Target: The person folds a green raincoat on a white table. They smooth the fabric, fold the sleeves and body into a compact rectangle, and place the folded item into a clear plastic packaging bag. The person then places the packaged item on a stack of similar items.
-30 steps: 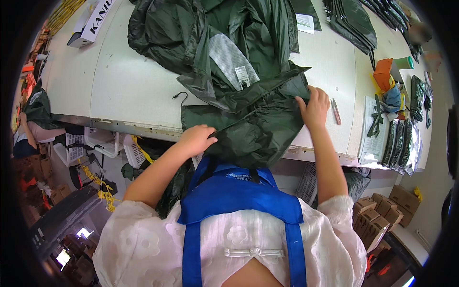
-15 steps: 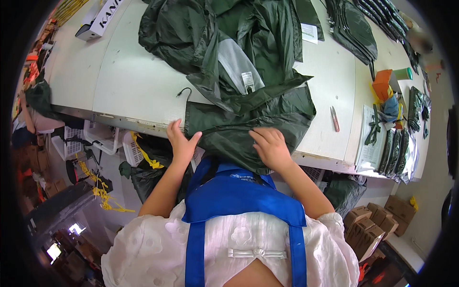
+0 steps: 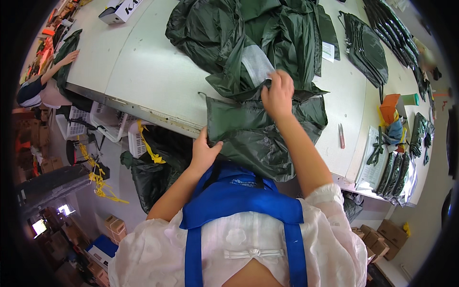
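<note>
A dark green bag-like piece of thin fabric [image 3: 248,143] hangs over the table's front edge toward my blue apron [image 3: 239,196]. My left hand [image 3: 205,150] grips its left edge, thumb in front and fingers partly behind. My right hand [image 3: 278,95] is closed on dark green fabric at its upper edge; the fingertips are partly hidden. Just beyond lies a crumpled dark green waterproof garment [image 3: 205,38] with a pale mesh lining [image 3: 257,62], which my right hand partly overlaps. A thin black cord [image 3: 202,94] sticks out at the bag's upper left corner.
A small cutter [image 3: 341,136] lies right of the fabric on the white table [image 3: 143,86]. Flat dark pouches [image 3: 366,50] and packed bundles [image 3: 397,174] are stacked at right. White baskets [image 3: 105,122] stand below the left edge. Another person's hand [image 3: 71,57] is at far left.
My right hand has moved up and away from me, from the bag's front to its upper edge. My left hand has closed on the left edge. The view has shifted slightly.
</note>
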A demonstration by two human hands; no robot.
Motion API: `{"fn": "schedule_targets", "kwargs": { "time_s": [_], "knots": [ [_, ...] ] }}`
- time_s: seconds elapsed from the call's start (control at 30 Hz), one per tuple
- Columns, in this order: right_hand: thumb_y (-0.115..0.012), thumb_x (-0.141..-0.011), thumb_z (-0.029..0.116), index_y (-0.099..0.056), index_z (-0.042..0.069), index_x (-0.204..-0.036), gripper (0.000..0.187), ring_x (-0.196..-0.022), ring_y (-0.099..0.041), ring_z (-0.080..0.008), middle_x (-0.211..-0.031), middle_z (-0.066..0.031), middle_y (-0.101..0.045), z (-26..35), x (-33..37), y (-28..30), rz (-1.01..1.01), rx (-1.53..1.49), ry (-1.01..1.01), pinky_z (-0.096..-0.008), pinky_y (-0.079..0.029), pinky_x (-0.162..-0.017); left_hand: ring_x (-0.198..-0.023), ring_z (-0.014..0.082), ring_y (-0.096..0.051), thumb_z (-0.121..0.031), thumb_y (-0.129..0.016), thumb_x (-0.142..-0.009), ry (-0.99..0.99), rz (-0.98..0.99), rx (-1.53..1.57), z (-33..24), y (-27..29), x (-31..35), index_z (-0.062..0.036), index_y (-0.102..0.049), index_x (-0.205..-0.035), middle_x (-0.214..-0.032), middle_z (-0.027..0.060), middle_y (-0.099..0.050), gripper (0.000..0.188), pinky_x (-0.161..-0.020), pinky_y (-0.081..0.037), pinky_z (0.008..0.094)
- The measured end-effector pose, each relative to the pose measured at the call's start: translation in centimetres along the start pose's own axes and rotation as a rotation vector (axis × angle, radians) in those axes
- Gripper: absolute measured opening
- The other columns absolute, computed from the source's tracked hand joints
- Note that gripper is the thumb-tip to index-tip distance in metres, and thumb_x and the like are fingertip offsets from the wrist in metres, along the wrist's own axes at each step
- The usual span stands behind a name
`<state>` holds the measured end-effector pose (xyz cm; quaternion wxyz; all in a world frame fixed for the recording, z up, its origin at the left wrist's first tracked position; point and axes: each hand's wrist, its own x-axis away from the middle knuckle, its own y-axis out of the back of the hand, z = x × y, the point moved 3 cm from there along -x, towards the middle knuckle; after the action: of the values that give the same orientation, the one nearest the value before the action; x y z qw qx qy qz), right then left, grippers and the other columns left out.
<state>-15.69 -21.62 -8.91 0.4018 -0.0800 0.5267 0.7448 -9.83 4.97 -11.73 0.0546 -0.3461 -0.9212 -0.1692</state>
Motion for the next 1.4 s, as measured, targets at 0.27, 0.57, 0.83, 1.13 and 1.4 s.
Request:
{"fn": "schedule_targets", "kwargs": {
  "time_s": [0.27,0.57,0.83,1.13,1.4],
  "knots": [
    [-0.062,-0.078,0.019,-0.057,0.006,-0.120,0.044,-0.130,-0.038,-0.0360,-0.128,-0.0143,-0.052,2.0,16.3,2.4,0.616,-0.028,-0.025,-0.0539,-0.020,-0.111,-0.094,0.0317,-0.060,-0.011,-0.067,-0.077,-0.361,0.508,-0.323,-6.0,-8.2,-0.8,-0.0017,-0.038,-0.138,-0.108,0.0211,-0.057,0.068,-0.081,-0.048,0.0384],
    [-0.067,-0.075,0.004,-0.046,-0.010,-0.122,0.053,-0.115,-0.049,-0.0322,-0.123,-0.0274,-0.049,-10.2,15.3,10.8,-0.139,-0.413,-1.211,-0.0423,-0.040,-0.097,-0.120,0.0350,-0.045,-0.027,-0.061,-0.087,-0.523,0.653,-0.830,-3.5,-15.9,-3.7,-0.0096,-0.044,-0.137,-0.130,0.0197,-0.044,0.056,-0.096,-0.038,0.0445],
    [-0.060,-0.070,-0.002,-0.049,0.023,-0.135,0.071,-0.129,-0.041,-0.0307,-0.141,-0.0102,-0.044,-1.8,8.4,11.3,0.541,-0.099,-0.024,-0.0442,-0.032,-0.107,-0.134,0.0377,-0.029,-0.023,-0.064,-0.082,-0.717,0.583,-0.762,-1.6,-14.5,-3.1,-0.0156,-0.053,-0.128,-0.141,0.0207,-0.036,0.048,-0.110,-0.020,0.0514],
    [-0.066,-0.073,0.020,-0.037,0.029,-0.143,0.076,-0.142,-0.019,-0.0319,-0.152,-0.0058,-0.027,-1.8,9.6,6.2,0.671,0.100,-0.004,-0.0607,-0.012,-0.111,-0.091,0.0317,-0.056,0.000,-0.056,-0.082,-0.750,0.108,-0.246,-5.2,-10.8,-4.9,-0.0023,-0.054,-0.101,-0.101,0.0155,-0.054,0.020,-0.079,-0.047,0.0374],
    [-0.068,-0.075,0.041,-0.043,0.027,-0.140,0.071,-0.140,-0.022,-0.0349,-0.150,-0.0069,-0.032,-1.4,11.4,6.5,0.682,0.129,0.039,-0.0612,-0.015,-0.110,-0.095,0.0237,-0.058,-0.006,-0.063,-0.083,-0.293,0.126,-0.048,-5.2,-11.9,-7.0,-0.0130,-0.052,-0.126,-0.119,0.0126,-0.050,0.045,-0.080,-0.049,0.0328]
  ]
}}
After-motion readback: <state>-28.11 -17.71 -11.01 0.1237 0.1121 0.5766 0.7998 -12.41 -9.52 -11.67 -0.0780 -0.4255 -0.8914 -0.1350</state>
